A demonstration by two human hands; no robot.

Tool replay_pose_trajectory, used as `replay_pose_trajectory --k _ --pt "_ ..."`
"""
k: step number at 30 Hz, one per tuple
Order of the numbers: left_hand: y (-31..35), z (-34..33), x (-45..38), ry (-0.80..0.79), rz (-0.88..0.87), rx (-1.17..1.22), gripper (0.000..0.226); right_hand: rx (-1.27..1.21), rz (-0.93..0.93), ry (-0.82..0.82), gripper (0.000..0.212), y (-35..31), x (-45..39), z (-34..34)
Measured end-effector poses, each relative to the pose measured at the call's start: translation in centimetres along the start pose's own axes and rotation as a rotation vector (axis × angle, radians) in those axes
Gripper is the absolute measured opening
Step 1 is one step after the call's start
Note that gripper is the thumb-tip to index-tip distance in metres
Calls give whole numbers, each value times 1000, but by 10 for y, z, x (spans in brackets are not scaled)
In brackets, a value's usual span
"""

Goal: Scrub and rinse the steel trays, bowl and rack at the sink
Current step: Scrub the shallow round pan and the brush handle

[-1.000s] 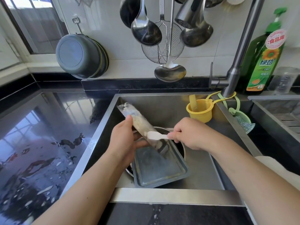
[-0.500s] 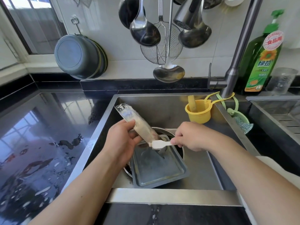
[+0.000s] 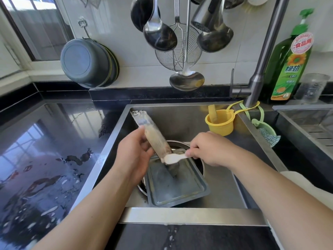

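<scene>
While my left hand [image 3: 134,156] grips tilted steel tray [image 3: 151,134] over sink [image 3: 225,192], right hand [image 3: 210,150] pinches brush [image 3: 173,158], now lower, at tray's 5 o'clock end. Second tray [image 3: 176,188] lies beneath on bowl [image 3: 177,143]. Scrubbing stroke nearly through; rinse pending.

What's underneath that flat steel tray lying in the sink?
The flat tray rests on a round steel bowl; only the bowl's rim shows, at the far, right and left edges. The bowl's inside and anything in it are covered.

Ladles [image 3: 160,36] hang low over sink [image 3: 225,188], yellow cup [image 3: 219,124] blocks far corner (right floor bare).
</scene>
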State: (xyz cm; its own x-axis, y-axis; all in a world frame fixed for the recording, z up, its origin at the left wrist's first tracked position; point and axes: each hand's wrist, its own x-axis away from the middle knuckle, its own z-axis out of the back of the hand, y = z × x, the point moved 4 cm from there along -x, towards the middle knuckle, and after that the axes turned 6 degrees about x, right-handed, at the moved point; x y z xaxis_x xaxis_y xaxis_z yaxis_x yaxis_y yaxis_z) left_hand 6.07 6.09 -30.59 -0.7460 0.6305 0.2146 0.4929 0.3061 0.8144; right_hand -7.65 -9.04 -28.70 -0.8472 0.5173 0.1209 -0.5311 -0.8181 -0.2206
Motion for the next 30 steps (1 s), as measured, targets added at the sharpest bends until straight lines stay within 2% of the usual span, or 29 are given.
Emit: replay_pose_trajectory --k 2,4,6,8,10,12,15,17,20,22,24,28,30 --pt "-9 -6 4 -30 19 -216 25 -86 59 131 43 -13 -3 4" --pt "-10 -6 4 -27 -14 -322 26 -130 80 176 42 -18 -8 6" --pt "-3 -2 3 21 -55 -290 29 -117 59 85 39 -13 -8 2" --pt "3 1 3 66 -67 -214 29 36 52 -58 37 -6 -3 -6" --pt "4 2 3 81 -67 -186 28 163 63 -107 36 -5 1 -13" --pt "2 1 3 67 -47 -187 28 77 81 -46 38 -9 1 -9" --pt "-1 0 3 28 -17 -209 28 -151 80 169 41 -14 -6 10" --pt "-3 -1 3 16 -18 -219 29 -187 63 248 40 -12 -10 17" --pt "-2 2 1 31 -9 -172 31 -143 32 86 37 -4 -8 7" --pt "-1 5 1 52 8 -96 34 -4 18 -18 39 1 -5 -1" --pt "0 5 1 55 14 -59 34 38 41 20 44 -1 -4 -1" --pt "-4 -5 8 -13 49 -84 30 -143 117 269 49 -19 -8 12" --pt "-5 -3 7 -1 45 -64 30 -158 108 203 46 -20 -11 10"
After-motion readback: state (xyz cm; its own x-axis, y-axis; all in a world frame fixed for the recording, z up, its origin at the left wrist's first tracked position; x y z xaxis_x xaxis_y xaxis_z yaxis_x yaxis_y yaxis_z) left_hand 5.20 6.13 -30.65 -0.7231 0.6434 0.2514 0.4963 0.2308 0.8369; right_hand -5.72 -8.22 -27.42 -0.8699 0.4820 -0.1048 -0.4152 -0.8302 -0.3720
